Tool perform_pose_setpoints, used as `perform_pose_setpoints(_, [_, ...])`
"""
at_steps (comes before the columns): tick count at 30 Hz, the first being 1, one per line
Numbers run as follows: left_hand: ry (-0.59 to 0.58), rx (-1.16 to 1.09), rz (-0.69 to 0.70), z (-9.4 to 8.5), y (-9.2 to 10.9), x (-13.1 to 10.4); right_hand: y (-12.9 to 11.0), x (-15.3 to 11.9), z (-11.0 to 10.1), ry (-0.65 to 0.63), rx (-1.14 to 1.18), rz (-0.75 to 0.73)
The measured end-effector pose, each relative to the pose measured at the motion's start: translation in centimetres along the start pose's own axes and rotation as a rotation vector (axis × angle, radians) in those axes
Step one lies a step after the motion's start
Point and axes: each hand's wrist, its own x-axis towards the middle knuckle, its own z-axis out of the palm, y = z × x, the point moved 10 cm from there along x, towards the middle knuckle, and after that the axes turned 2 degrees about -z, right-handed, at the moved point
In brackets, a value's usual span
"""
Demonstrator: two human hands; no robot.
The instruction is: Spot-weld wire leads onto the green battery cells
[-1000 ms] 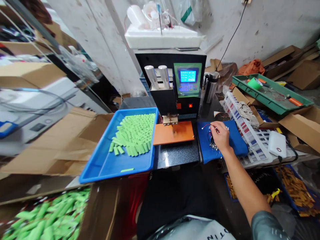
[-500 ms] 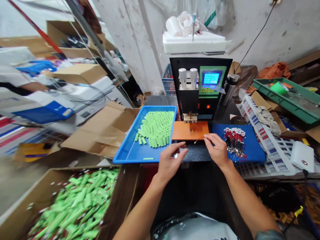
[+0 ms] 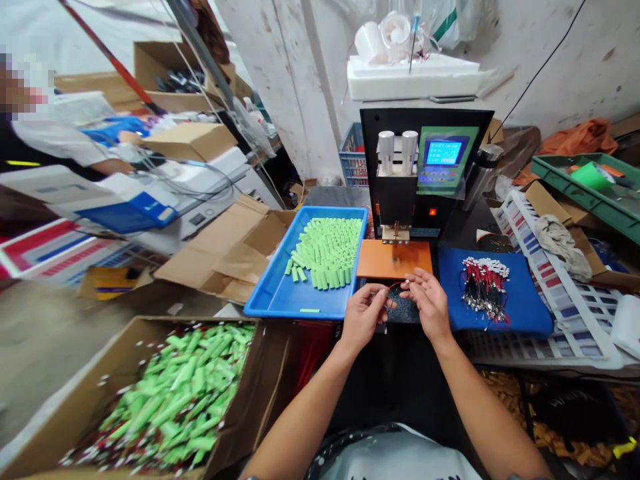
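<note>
A thin red wire lead [image 3: 395, 285] stretches between my two hands in front of the spot-welding machine [image 3: 373, 167]. My left hand [image 3: 364, 315] pinches one end between thumb and forefinger. The fingertips of my right hand [image 3: 428, 303] close on the other end, where a small pale tip shows. Just behind the hands lies the orange plate [image 3: 373, 260], under the machine's electrodes [image 3: 396, 233]. To the left, a blue tray [image 3: 270, 303] holds rows of green cylindrical cells [image 3: 330, 250]. On a blue mat [image 3: 530, 310] at the right sits a bundle of red and black wire leads [image 3: 484, 287].
A cardboard box [image 3: 270, 373] of green wired packs stands at lower left. White plastic baskets [image 3: 545, 280] and a green tray [image 3: 590, 200] are at the right. Cardboard flaps [image 3: 225, 247] lie left of the blue tray. A person's arm [image 3: 107, 160] shows at far left.
My left hand, open before, has moved in and closed on the wire lead that my right hand held alone. The camera has turned slightly left.
</note>
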Motion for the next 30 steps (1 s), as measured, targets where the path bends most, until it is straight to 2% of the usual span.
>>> perform_pose_setpoints(5, [-0.001,-0.011,0.014,-0.2,-0.2,-0.1,3.0,-1.3,1.6,-0.009,0.265,0.26])
perform_pose_setpoints(10, [-0.042,0.003,0.021,-0.2,0.0,-0.1,4.2,-2.5,4.1,-0.179,0.322,0.451])
perform_pose_setpoints(14, [-0.067,0.128,0.033,-0.3,-0.3,-0.1,4.8,-2.3,3.1,-0.13,0.201,0.405])
perform_pose_setpoints(18, [-0.077,0.229,0.028,-0.5,-0.9,-0.5,5.1,-2.0,2.6,-0.191,0.008,0.339])
perform_pose_setpoints(21, [-0.113,0.272,0.03,-1.1,-0.5,-0.6,4.8,-1.9,2.2,-0.199,-0.032,0.293])
perform_pose_setpoints(22, [-0.094,0.302,0.047,-2.1,0.1,-0.4,4.6,-1.8,1.9,-0.18,-0.02,0.28])
perform_pose_setpoints(24, [0.034,0.413,0.108,-5.6,1.8,0.6,4.4,-1.7,1.1,-0.135,0.016,0.266])
perform_pose_setpoints(27, [0.387,0.798,0.141,-13.8,4.6,2.6,4.5,-1.6,0.1,-0.096,0.065,0.277])
perform_pose_setpoints(28, [0.501,0.982,0.071,-16.6,5.0,3.4,4.6,-1.6,-0.1,-0.095,0.075,0.283])
perform_pose_setpoints(29, [0.567,1.143,-0.032,-19.0,4.8,4.3,4.6,-1.6,-0.2,-0.096,0.08,0.289])
perform_pose_setpoints(30, [0.586,1.262,-0.129,-21.0,4.4,5.2,4.7,-1.6,-0.3,-0.099,0.08,0.291])
